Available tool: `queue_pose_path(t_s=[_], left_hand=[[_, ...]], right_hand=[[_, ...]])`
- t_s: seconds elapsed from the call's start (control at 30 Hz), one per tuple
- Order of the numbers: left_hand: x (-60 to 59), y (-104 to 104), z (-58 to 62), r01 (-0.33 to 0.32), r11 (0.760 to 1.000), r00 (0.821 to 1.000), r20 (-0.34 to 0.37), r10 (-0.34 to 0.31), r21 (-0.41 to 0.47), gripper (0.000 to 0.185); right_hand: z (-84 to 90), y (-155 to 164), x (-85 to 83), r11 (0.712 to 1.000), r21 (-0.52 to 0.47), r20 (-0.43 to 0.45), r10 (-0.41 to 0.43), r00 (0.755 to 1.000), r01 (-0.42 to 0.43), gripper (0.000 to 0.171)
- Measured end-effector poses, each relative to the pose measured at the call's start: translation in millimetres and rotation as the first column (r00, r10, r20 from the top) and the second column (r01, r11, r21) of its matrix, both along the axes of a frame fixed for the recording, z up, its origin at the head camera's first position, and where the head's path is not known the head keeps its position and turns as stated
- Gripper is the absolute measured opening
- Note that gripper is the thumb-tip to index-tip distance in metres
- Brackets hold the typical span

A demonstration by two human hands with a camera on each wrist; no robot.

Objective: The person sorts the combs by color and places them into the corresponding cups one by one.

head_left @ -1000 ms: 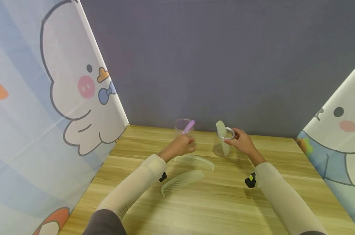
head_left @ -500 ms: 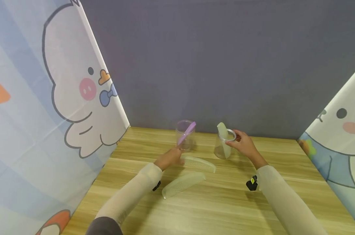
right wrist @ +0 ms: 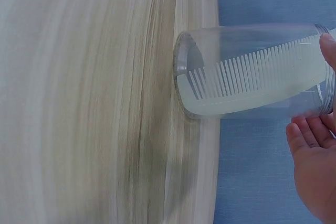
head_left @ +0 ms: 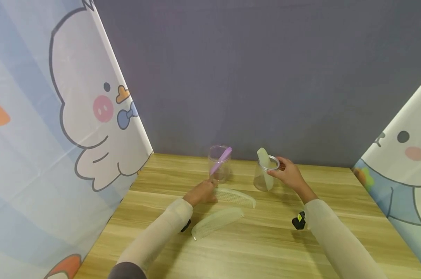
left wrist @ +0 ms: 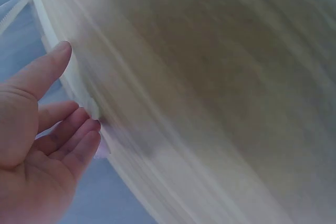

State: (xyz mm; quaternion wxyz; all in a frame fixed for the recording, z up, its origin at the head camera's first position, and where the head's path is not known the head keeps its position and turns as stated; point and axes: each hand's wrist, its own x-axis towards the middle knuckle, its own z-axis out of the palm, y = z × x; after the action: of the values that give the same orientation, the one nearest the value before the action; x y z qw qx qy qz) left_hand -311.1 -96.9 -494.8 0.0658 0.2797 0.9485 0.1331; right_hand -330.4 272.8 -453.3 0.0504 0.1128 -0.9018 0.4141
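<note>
My left hand [head_left: 207,193] rests low on the wooden table [head_left: 266,248], at the left end of a pale green comb [head_left: 236,197]. In the left wrist view its fingers [left wrist: 79,135] are loosely bent and grip nothing. A second pale green comb [head_left: 217,221] lies just in front. Behind the hand stands a clear jar [head_left: 219,166] with a purple comb [head_left: 221,159] leaning in it. My right hand [head_left: 278,168] grips the rim of another clear jar [right wrist: 252,72]. That jar holds an upright pale green comb [right wrist: 247,85].
A grey wall closes the back of the table. Cartoon-printed curtains [head_left: 57,135] hang along the left and right sides. Black wrist camera mounts [head_left: 298,221] sit on both sleeves. Bare wood stretches toward the near edge.
My left hand has come back and down from the jar with the purple comb to the left end of the nearer comb. The right hand has stayed on its jar.
</note>
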Motion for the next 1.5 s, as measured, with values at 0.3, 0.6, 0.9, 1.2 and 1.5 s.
queue_pose_path(t_s=[0.3,0.6,0.9,1.2,1.5], left_hand=[[-2.5,0,-5.5,-0.018,1.000,1.000,0.012,0.018,0.000,0.062],[-3.6,-1,-9.0,0.008,0.997,1.000,-0.016,-0.009,-0.074,0.058],[-6.4,-4,-10.8,0.022,0.999,0.999,-0.028,-0.023,-0.042,0.057],[-3.6,-6,-6.4,0.003,1.000,1.000,0.022,-0.003,0.010,0.053],[-5.0,-8,-10.0,0.039,0.998,0.999,-0.015,-0.039,0.049,0.048]], right_hand=[[-3.3,0,-0.6,1.000,-0.008,-0.001,-0.001,1.000,0.001,0.082],[-4.8,1,1.3,1.000,-0.010,-0.010,-0.003,1.000,0.003,0.079],[-5.4,0,0.0,1.000,-0.005,-0.017,0.000,1.000,-0.001,0.081],[-4.6,-1,0.0,1.000,-0.016,-0.023,0.000,1.000,-0.001,0.079],[-5.5,0,0.9,1.000,-0.006,-0.035,0.002,0.999,-0.003,0.078]])
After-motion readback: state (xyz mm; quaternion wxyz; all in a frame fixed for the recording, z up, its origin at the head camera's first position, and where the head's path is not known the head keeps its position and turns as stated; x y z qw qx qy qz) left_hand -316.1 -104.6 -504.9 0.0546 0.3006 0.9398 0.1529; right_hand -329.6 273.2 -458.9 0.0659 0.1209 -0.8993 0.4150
